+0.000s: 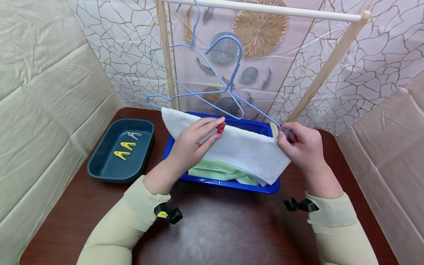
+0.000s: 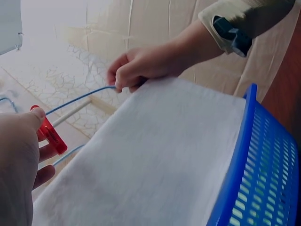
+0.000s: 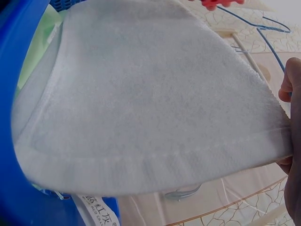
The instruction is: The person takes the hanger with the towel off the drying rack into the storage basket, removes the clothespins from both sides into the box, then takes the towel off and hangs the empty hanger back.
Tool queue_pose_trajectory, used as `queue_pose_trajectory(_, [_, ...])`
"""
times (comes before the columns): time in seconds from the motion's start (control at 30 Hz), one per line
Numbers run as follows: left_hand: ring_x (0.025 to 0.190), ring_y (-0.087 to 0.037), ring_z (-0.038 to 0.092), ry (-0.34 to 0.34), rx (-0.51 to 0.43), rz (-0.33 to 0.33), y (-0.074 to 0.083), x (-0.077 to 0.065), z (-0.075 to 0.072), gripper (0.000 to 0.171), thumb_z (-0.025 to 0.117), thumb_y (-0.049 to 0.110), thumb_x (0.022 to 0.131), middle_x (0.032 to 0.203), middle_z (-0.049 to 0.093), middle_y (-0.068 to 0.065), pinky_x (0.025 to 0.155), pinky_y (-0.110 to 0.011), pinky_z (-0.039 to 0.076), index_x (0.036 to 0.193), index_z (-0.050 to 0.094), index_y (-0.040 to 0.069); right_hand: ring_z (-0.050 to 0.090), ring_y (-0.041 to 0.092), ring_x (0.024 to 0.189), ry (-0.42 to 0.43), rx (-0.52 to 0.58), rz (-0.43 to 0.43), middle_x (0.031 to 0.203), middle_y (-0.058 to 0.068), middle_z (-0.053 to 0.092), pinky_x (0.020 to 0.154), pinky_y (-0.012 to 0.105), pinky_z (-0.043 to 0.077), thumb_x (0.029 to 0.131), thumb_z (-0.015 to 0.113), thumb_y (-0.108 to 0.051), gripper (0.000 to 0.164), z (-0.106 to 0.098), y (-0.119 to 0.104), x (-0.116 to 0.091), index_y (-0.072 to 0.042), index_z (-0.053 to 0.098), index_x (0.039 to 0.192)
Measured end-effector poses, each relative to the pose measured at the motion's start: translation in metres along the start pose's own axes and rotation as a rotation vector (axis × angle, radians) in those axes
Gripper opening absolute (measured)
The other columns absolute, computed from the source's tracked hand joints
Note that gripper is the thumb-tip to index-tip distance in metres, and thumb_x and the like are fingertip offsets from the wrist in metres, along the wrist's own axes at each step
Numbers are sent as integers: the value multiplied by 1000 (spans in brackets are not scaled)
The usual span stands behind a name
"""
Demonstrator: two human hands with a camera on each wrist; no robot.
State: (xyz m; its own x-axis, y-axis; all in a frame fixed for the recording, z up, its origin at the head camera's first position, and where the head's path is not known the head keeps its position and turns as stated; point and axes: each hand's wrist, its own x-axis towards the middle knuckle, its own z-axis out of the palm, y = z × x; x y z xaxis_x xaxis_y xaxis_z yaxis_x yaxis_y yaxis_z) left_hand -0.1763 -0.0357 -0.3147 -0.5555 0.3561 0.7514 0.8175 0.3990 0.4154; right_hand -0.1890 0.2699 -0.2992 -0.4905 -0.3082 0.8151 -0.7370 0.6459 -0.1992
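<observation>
A white towel (image 1: 238, 151) hangs along the lower edge of a blue wire hanger (image 1: 239, 55), whose bottom bar is hidden by the cloth. Between thumb and fingers, my left hand (image 1: 190, 143) pinches a red clothespin (image 1: 221, 128) near the middle of the towel's upper edge. The same clothespin (image 2: 51, 132) shows in the left wrist view. My right hand (image 1: 304, 145) grips the hanger's right end together with the towel's corner. Below the towel, a light green cloth (image 1: 215, 169) lies in a blue basket (image 1: 225, 183).
A dark teal tray (image 1: 120, 178) at the left holds two yellow clothespins (image 1: 128, 145) and a grey one (image 1: 134, 135). Behind the basket stands a wooden rack with a white bar (image 1: 271, 7). Another blue hanger (image 1: 197, 16) hangs from it.
</observation>
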Motion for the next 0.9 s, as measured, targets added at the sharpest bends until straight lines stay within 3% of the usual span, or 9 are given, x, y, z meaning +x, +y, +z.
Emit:
queue_pose_trajectory(0.57, [106, -10, 54, 7, 59, -57, -17, -27, -33, 38, 61, 16, 85, 119, 59, 2, 83, -24, 50, 123, 61, 17, 35, 4, 52, 16, -3, 4, 55, 2, 46, 49, 13, 32, 79, 57, -19, 22, -4, -1, -1, 1, 65, 82])
queue_pose_trajectory(0.9, [110, -10, 51, -38, 206, -193, -24, -48, -53, 41, 63, 18, 84, 122, 56, 5, 84, -31, 51, 125, 59, 26, 34, 2, 53, 14, 12, 8, 55, 2, 46, 49, 13, 32, 78, 57, -18, 21, -5, -1, -2, 1, 65, 82])
